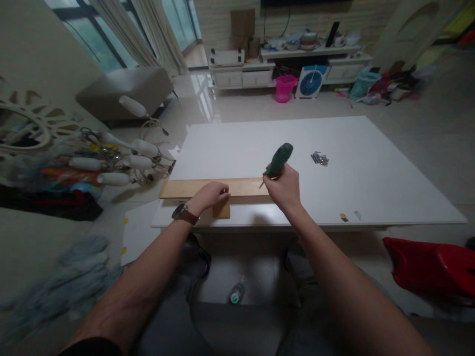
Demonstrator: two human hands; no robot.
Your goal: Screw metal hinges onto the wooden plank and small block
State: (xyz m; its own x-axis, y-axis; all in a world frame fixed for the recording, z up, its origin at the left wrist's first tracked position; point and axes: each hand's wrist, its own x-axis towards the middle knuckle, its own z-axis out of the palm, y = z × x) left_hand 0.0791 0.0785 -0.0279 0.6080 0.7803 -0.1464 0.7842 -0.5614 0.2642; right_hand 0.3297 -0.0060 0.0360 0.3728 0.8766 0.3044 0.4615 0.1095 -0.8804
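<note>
A long, light wooden plank lies along the near side of the white tabletop. A small wooden block sticks out from its near edge. My left hand, a watch on its wrist, has bent fingers closed at the spot where block and plank meet; part of the block is hidden under them. In my right hand is a screwdriver, its green handle tilted up and its thin shaft pointing down at the plank's right part. Whether the tip touches the wood I cannot tell.
Small metal brackets lie on the table's right half. Two little scraps rest near its front edge. White-headed lamps stand close on the left, a red plastic object at right. A bottle lies on the floor between my legs.
</note>
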